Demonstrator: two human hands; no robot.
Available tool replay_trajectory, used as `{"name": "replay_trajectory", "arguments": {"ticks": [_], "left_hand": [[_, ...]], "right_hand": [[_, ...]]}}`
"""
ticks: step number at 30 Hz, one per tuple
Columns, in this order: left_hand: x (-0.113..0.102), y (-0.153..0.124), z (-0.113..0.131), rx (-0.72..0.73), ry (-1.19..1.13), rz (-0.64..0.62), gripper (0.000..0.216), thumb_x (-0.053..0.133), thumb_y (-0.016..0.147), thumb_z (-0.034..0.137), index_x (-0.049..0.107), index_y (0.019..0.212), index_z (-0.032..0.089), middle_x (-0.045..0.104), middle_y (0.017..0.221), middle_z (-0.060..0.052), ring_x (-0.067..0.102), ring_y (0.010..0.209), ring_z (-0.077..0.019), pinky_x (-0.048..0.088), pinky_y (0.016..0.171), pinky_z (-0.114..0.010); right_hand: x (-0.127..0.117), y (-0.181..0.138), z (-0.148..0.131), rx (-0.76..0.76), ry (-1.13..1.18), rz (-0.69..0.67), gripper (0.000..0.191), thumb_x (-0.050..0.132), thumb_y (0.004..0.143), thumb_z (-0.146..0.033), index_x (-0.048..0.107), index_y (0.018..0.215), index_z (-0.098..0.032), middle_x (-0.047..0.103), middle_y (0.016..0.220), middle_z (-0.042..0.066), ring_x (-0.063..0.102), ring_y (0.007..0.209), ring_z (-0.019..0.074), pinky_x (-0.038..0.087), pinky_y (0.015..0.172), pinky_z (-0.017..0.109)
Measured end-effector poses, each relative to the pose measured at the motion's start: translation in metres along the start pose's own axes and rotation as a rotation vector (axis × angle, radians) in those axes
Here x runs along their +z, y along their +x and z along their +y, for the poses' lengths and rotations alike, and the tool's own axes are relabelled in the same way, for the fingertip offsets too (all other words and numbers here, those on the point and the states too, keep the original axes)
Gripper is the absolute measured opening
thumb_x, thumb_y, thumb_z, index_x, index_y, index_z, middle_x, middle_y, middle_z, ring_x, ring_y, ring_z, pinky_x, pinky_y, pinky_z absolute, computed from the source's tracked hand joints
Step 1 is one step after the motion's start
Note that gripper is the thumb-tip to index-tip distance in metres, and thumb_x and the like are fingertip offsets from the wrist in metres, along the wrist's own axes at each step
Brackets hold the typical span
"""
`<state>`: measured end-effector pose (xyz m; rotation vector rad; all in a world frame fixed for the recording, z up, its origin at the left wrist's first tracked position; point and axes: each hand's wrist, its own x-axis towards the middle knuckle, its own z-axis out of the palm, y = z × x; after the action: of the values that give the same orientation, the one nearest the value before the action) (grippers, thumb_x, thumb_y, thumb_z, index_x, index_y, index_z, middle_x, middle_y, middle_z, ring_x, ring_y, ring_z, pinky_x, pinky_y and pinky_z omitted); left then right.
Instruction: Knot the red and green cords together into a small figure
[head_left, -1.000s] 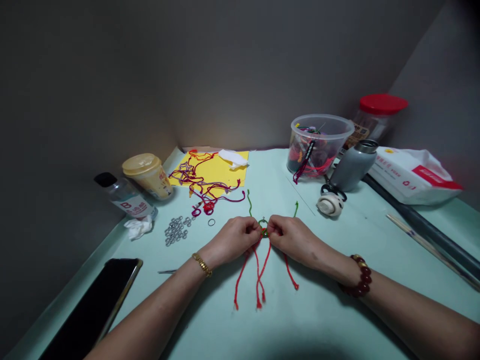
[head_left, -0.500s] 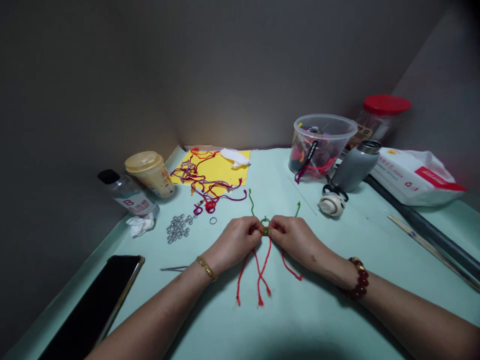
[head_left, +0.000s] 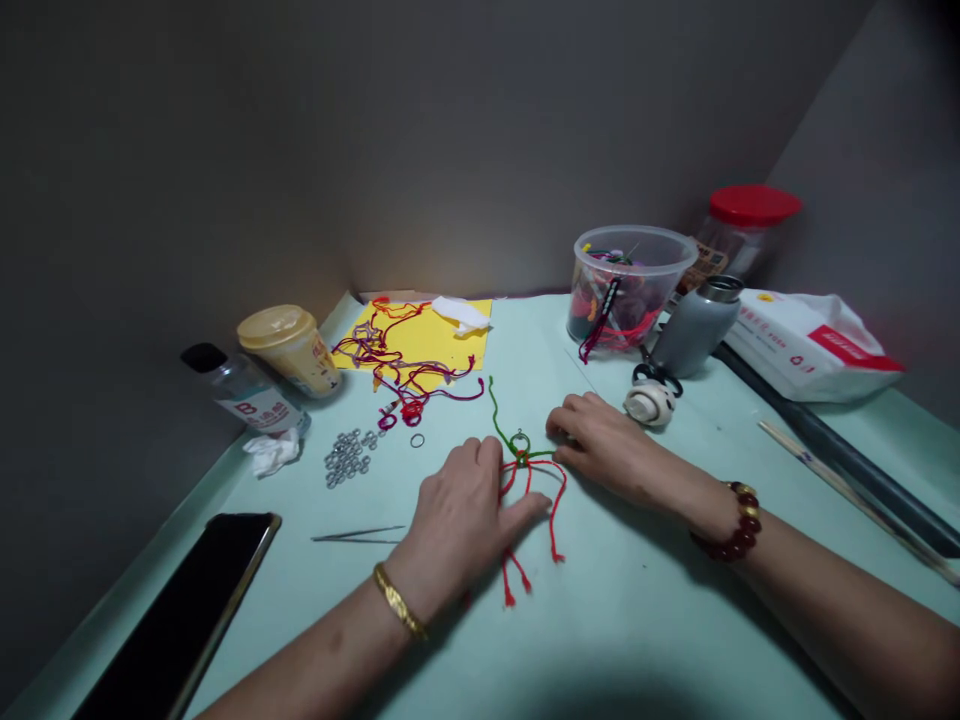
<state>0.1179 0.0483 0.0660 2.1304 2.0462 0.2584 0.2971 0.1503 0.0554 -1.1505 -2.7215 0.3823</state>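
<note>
A small metal ring [head_left: 520, 442] lies on the pale green table [head_left: 645, 600] with a green cord [head_left: 496, 411] and red cords [head_left: 555, 510] knotted to it. My left hand [head_left: 461, 515] rests palm down with its fingers stretched over the left red cords, just below the ring. My right hand [head_left: 604, 440] sits to the right of the ring, fingers curled, with thumb and fingertips closed on the green cord's right end. A gold bracelet is on my left wrist and a dark red bead bracelet on my right.
Several loose metal rings [head_left: 346, 458], tweezers [head_left: 358, 535] and a phone [head_left: 180, 620] lie to the left. A lidded cup [head_left: 289, 350], bottle [head_left: 240, 395] and yellow paper [head_left: 442, 340] with tangled cords are at the back left. At the right are a clear tub [head_left: 626, 285], grey flask [head_left: 694, 325], white packet [head_left: 810, 345] and chopsticks [head_left: 847, 495].
Both hands let go of the knot they pinched together. My left hand dropped flat over the red cords; my right hand moved right, drawing the green end sideways. The view shifted slightly.
</note>
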Motion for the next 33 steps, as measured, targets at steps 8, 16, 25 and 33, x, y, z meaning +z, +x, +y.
{"name": "replay_trajectory", "arguments": {"ticks": [8, 16, 25, 33], "left_hand": [[0.002, -0.041, 0.011, -0.105, 0.148, -0.115, 0.022, 0.048, 0.093, 0.040, 0.051, 0.096, 0.019, 0.061, 0.092, -0.006, 0.061, 0.088, -0.0241, 0.046, 0.069, -0.033], [0.019, -0.050, 0.010, 0.001, 0.189, -0.082, 0.016, 0.040, 0.096, 0.017, 0.054, 0.090, 0.019, 0.059, 0.090, -0.006, 0.059, 0.083, -0.0220, 0.047, 0.069, -0.033], [0.028, -0.051, 0.003, 0.104, 0.191, -0.012, 0.016, 0.042, 0.095, 0.016, 0.056, 0.087, 0.019, 0.058, 0.082, -0.005, 0.056, 0.075, -0.0209, 0.046, 0.063, -0.030], [0.027, -0.050, 0.004, 0.069, 0.171, -0.065, 0.015, 0.042, 0.095, 0.017, 0.056, 0.090, 0.019, 0.060, 0.084, -0.006, 0.057, 0.078, -0.0219, 0.047, 0.067, -0.033]], "right_hand": [[-0.012, -0.003, 0.012, -0.006, -0.212, -0.128, 0.011, 0.059, 0.082, -0.017, 0.065, 0.091, -0.019, 0.062, 0.096, 0.010, 0.053, 0.092, 0.0237, 0.036, 0.073, 0.031], [-0.024, 0.044, 0.013, 0.056, -0.043, -0.204, 0.011, 0.052, 0.083, -0.018, 0.064, 0.083, -0.017, 0.064, 0.071, 0.004, 0.053, 0.060, 0.0135, 0.033, 0.055, 0.025], [0.004, 0.116, -0.015, 0.255, 0.157, -0.119, 0.023, 0.059, 0.083, -0.035, 0.068, 0.081, -0.014, 0.069, 0.078, 0.009, 0.056, 0.062, 0.0145, 0.035, 0.052, 0.024], [0.014, 0.112, -0.035, 0.173, 0.102, -0.174, 0.010, 0.062, 0.076, -0.022, 0.067, 0.073, -0.013, 0.069, 0.075, 0.010, 0.057, 0.064, 0.0170, 0.032, 0.054, 0.026]]}}
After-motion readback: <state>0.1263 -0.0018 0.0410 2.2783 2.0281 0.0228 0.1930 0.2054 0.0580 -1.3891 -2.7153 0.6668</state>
